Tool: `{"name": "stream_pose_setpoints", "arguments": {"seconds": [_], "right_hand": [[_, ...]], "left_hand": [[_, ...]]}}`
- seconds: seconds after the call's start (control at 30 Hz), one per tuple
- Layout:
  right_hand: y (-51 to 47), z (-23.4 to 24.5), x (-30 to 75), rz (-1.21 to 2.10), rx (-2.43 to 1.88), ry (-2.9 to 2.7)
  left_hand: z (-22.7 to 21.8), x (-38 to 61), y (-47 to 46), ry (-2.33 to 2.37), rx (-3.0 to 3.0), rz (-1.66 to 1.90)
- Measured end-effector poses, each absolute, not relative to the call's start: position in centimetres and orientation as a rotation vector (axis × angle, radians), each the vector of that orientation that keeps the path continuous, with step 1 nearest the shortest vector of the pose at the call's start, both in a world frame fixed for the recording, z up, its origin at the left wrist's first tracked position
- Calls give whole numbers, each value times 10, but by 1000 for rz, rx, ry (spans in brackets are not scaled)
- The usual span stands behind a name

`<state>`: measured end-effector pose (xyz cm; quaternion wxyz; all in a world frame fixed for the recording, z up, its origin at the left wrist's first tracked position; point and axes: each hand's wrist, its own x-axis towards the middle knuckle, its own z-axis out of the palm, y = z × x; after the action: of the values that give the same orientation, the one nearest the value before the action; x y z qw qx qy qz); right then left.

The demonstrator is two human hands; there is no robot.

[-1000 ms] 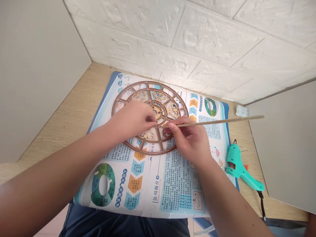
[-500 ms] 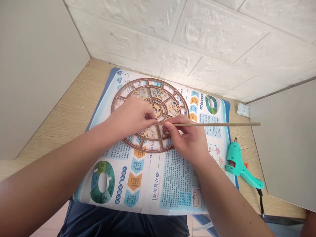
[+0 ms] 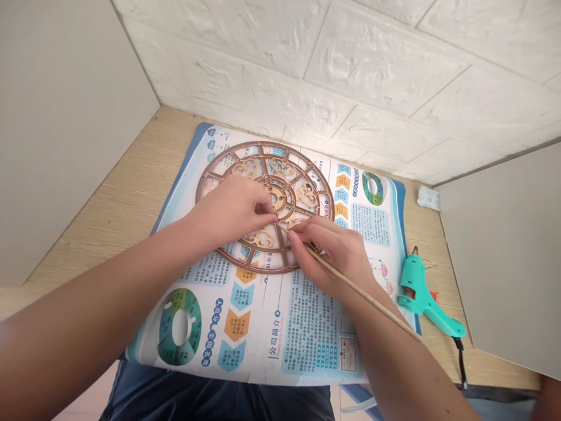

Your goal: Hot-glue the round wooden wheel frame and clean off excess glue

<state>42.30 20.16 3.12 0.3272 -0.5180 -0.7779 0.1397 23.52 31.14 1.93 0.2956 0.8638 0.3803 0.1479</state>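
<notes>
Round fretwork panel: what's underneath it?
A printed paper poster with Chinese text lies under the round fretwork panel, its blue and orange print showing through the openings. The left hand and right hand cover the rest.

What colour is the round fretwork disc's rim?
The fretwork disc's rim is copper-brown, best in the head view.

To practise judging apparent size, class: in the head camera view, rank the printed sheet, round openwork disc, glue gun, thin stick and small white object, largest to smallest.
1. Printed sheet
2. Round openwork disc
3. Teal glue gun and thin wooden stick: too close to rank, one bulkier, one longer
4. Small white object
</notes>
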Motion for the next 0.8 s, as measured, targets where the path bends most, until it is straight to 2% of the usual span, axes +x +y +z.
{"name": "stream_pose_setpoints", "arguments": {"seconds": [0.23, 0.57, 0.8], "right_hand": [[206, 23, 421, 344, -1344, -2012], [204, 26, 428, 519, -1495, -1860], [204, 36, 439, 666, -1285, -2104]], "left_hand": [[22, 237, 311, 1029, 2295, 350], [22, 236, 312, 1006, 2316, 360], [19, 237, 313, 990, 2331, 384]]}}
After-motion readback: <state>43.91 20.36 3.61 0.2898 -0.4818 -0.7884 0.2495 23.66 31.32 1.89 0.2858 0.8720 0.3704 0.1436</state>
